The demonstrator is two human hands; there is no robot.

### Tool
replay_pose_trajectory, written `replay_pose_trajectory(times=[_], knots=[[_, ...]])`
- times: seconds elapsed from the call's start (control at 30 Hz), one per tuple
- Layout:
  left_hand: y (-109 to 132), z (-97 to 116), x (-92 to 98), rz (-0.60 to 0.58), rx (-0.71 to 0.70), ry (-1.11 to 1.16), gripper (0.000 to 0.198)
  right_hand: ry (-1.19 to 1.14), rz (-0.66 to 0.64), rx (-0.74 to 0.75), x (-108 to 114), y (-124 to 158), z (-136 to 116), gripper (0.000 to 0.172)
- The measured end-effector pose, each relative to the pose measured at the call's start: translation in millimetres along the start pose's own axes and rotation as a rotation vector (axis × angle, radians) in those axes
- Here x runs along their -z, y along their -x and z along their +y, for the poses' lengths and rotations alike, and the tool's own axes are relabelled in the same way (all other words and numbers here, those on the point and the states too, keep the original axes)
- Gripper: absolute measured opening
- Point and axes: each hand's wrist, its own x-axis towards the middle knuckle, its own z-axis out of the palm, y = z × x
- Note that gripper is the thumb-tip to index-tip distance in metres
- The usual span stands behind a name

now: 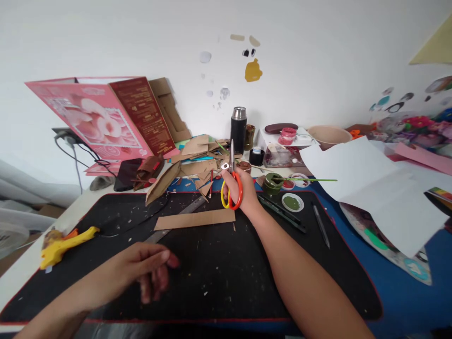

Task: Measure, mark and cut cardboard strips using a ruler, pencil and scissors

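My right hand (242,184) grips a pair of scissors (236,190) with red and yellow handle loops, the blades pointing away toward the wall. Just below it on the black mat lies a strip of cardboard (196,219), crossing over a metal ruler (193,207). My left hand (148,270) hovers over the mat nearer to me, slightly blurred, its fingers loosely bent and apart with nothing in them. Behind the scissors is a pile of cardboard scraps (197,165).
A yellow glue gun (67,245) lies at the left. Behind stand a pink box (102,117) and a black thermos (238,132). An open green paint jar (272,183) with a brush (307,179) across it is at the right, near white paper sheets (360,174).
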Motion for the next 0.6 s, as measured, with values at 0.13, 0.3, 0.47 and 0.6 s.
replay_pose_trajectory(times=[0.13,0.3,0.47,0.6], knots=[[3,9,20.5,0.276,-0.189,-0.291,0.053,0.05,-0.007,0.007,-2,2,1,0.04],[-16,-6,37.9,0.708,-0.465,-0.642,0.056,0.21,-0.033,0.051,-1,5,5,0.042],[-32,-38,51.8,0.707,-0.436,-0.833,0.052,0.53,-0.114,0.234,-2,12,-2,0.039],[-36,-34,54.8,0.616,-0.368,-0.869,0.042,0.858,-0.159,0.333,-7,18,-7,0.032]])
